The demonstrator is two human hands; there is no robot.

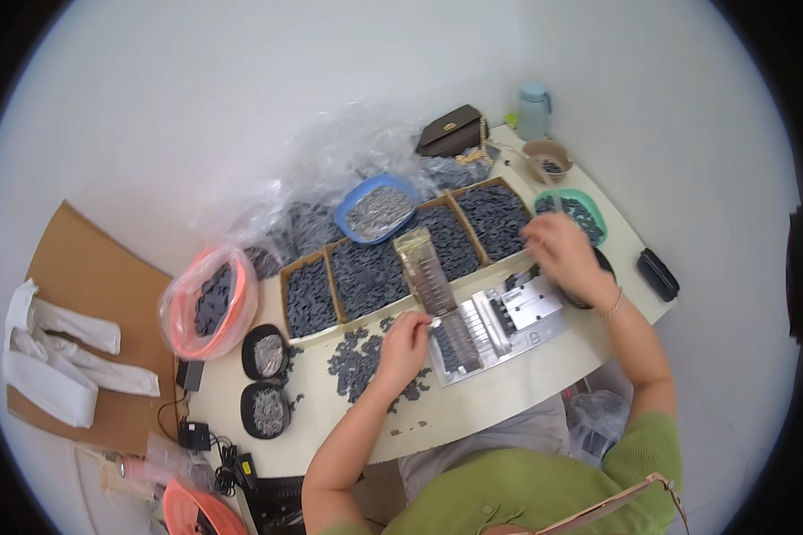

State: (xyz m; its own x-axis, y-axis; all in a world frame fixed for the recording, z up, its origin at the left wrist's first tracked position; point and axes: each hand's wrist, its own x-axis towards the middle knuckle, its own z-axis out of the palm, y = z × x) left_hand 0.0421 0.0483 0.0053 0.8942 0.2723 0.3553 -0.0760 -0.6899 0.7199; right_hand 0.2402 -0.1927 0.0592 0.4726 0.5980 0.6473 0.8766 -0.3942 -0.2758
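Metal jig (500, 325) lying flat on the white tabletop (526, 379), between both hands, ribbed plate to its left. Left hand (405, 343) stretched in from the lower edge, forearm angled up-right, fingers pinched on a small silvery pin (435, 323) at the jig's left edge, resting over scattered dark plastic parts (355, 361). Right hand (558, 250) bent at the wrist, blurred, fingers curled downward above the jig's far end; grip impossible to tell. Cardboard trays (401, 263) of dark parts just behind.

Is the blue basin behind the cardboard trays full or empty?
Full, or close to it: the blue basin is heaped with small silvery metal pieces that hide its bottom and reach nearly to the rim.
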